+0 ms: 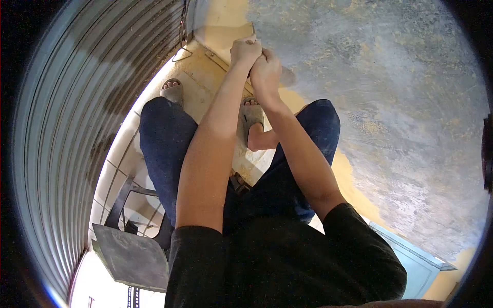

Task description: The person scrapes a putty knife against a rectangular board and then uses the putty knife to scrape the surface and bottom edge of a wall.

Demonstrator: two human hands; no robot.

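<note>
Close together at the top middle, my left hand [245,53] and my right hand [266,71] are both closed, their fingers curled around the same spot. A thin pale edge shows just above the knuckles, and a bit of something dark shows under the right hand. What they grip is mostly hidden, so its kind cannot be made out. Both hands are by the lower part of a wall [370,92] covered in patchy grey coating, with yellow showing along its bottom edge.
A grey corrugated metal shutter [56,138] rises on the left. Behind my left leg stands a dark frame with a grey flat board [132,255]. A light blue panel [405,262] is at the lower right. My sandalled feet rest on the stained tile floor [205,84].
</note>
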